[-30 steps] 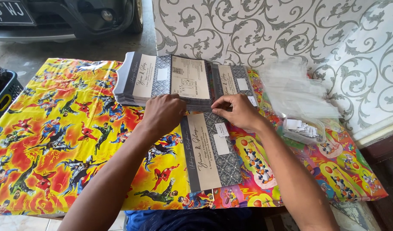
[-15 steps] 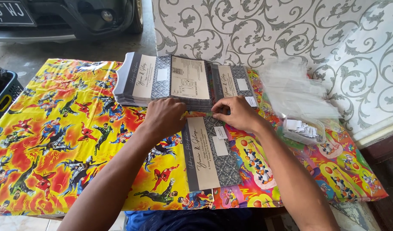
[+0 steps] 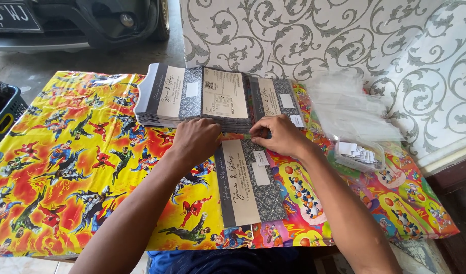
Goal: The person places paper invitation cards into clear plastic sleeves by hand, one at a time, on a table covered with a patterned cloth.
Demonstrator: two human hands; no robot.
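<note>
A folded grey and cream card (image 3: 249, 185) lies flat on the colourful cartoon-print table cover (image 3: 65, 167) in front of me. My left hand (image 3: 195, 142) presses down on the card's far left corner, fingers curled. My right hand (image 3: 276, 134) pinches something small at the card's far edge; what it is stays hidden. Just beyond both hands lies a stack of the same cards (image 3: 192, 96), opened flat.
A pile of clear plastic sleeves (image 3: 347, 104) sits at the right, with a small clear bag of white labels (image 3: 360, 152) below it. A patterned white wall (image 3: 319, 35) stands behind. A dark crate (image 3: 5, 109) is at the left edge, a parked car (image 3: 76, 20) beyond.
Both hands stay at the card's far edge; the right hand's fingers have shifted slightly. The card has not moved.
</note>
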